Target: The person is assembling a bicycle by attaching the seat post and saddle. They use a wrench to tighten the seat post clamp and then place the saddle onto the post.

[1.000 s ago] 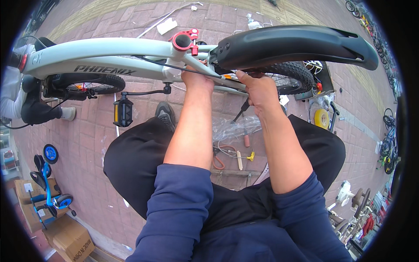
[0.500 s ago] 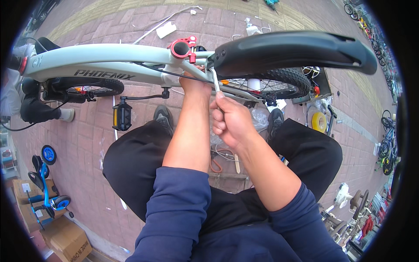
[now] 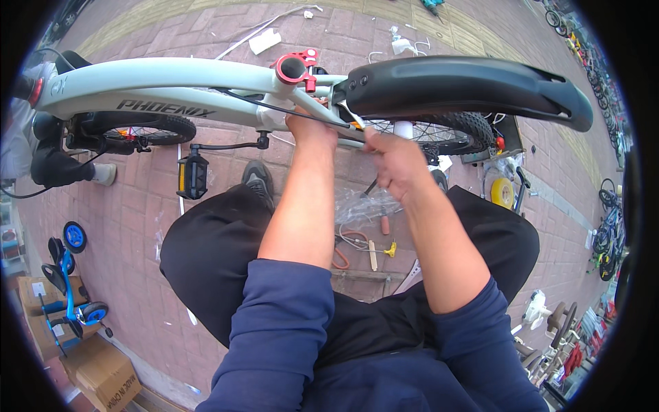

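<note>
Hiding wheel (image 3: 475, 129) partly, black fender (image 3: 453, 86); yellow tape (image 3: 509, 193), boxes (image 3: 103, 374)

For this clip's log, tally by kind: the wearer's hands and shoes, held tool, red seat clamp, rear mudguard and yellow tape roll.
Hands: 2 (left hand, right hand)
Shoes: 2 (left shoe, right shoe)
Slim silver tool: 1
Red seat clamp: 1
Rear mudguard: 1
Yellow tape roll: 1
Total: 8

We count two hands (image 3: 312, 130) (image 3: 399, 163), one silver spanner (image 3: 353, 118), one pale bicycle frame (image 3: 171, 72), two knobbly tyres (image 3: 478, 130) (image 3: 185, 129), one red clamp (image 3: 311, 83), one yellow roll (image 3: 502, 193) and one small blue cycle (image 3: 70, 302).
</note>
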### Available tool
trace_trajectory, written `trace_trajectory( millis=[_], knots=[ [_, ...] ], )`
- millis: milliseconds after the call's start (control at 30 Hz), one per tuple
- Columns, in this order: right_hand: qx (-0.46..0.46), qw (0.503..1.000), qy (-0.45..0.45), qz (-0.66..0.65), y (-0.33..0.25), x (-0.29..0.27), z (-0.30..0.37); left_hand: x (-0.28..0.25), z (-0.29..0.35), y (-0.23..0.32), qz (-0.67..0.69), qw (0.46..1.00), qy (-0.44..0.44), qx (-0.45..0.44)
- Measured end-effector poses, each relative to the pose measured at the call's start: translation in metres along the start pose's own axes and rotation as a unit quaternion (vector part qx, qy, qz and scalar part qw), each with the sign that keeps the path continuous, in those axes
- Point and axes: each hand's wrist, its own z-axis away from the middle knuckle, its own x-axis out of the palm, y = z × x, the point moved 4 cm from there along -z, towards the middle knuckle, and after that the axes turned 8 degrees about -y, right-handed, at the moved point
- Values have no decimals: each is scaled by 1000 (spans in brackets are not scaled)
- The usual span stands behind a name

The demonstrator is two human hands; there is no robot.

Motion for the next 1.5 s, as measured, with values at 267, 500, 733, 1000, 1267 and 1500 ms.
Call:
trace_trajectory(
  millis=[267,500,733,1000,1267,1500],
  knots=[
    [-22,980,-142,-135,31,44,25,-2,2,1,2,1000,-18,-22],
    [-6,993,-36,115,-6,-10,-4,-7,-6,-3,-10,1000,-12,-20],
    [-25,994,34,98,-22,-22,-9,-2,1,-2,-3,1000,-7,-12],
    [20,959,-158,-234,30,56,23,4,9,2,-52,997,-42,-34],
    [46,994,-100,-17,-2,-4,11,-10,-11,-4,6,1000,-20,-21],
    [38,988,-148,-8,-15,-31,-5,-2,-7,-4,8,1000,-17,-25]
  ],
)
